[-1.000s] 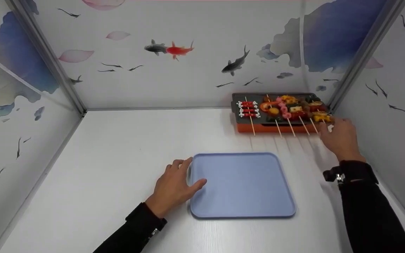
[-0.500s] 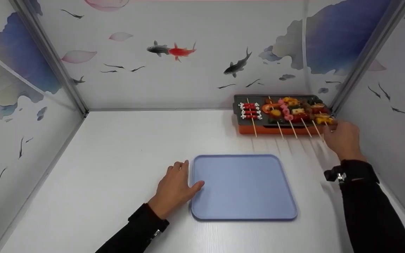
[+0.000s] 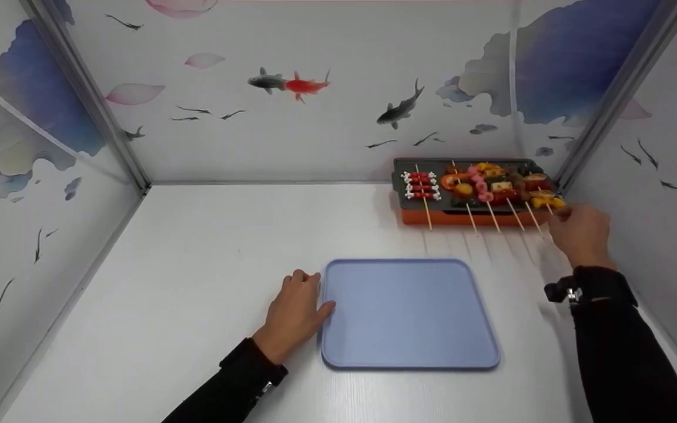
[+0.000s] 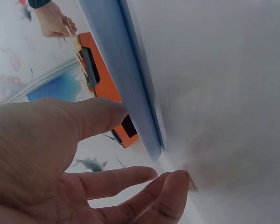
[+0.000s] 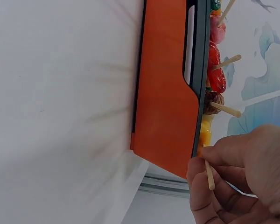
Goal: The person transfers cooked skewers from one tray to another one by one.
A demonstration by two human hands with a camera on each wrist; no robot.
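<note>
Slightly since the earlier frame, the left thumb has slid off the tray onto its edge, while the right hand has closed on a skewer stick. Largest, the white worktop (image 3: 197, 264) fills the frame. At lower centre lies a blue tray (image 3: 409, 314); the left hand (image 3: 293, 314) rests flat, fingers relaxed, against its left edge, seemingly steadying it. At upper right sits an orange grill (image 3: 473, 191). The right hand (image 3: 579, 235) pinches the rightmost skewer (image 3: 544, 202) by its bare stick end, clear of the food.
</note>
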